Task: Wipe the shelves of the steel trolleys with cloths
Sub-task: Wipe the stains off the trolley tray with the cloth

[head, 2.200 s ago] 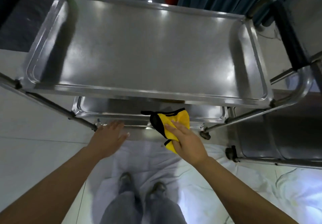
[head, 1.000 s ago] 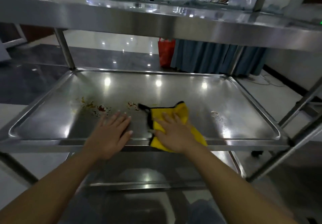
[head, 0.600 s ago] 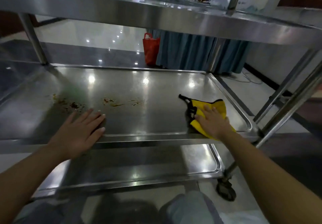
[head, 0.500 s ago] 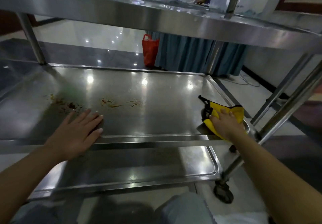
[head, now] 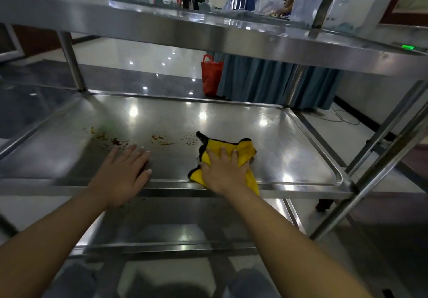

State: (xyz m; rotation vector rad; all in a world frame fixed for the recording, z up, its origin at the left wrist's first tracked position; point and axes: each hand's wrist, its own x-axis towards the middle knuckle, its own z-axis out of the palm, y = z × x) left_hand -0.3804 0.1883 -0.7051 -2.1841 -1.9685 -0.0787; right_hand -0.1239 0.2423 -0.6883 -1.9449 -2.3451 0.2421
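Your right hand (head: 225, 173), flat-fingered, has swept the yellow cloth (head: 228, 156) back from the middle shelf's (head: 301, 158) right corner toward the stains (head: 162, 139), which remain; left hand (head: 120, 175) rests flat.

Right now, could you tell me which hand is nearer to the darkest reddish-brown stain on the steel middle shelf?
Left. The left hand rests flat just below the reddish-brown stain, fingertips almost reaching it; the right hand presses the yellow cloth farther right.

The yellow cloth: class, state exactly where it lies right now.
In the head view the yellow cloth lies on the middle shelf, at its front edge right of centre, under the flat right hand, just right of the reddish stains.
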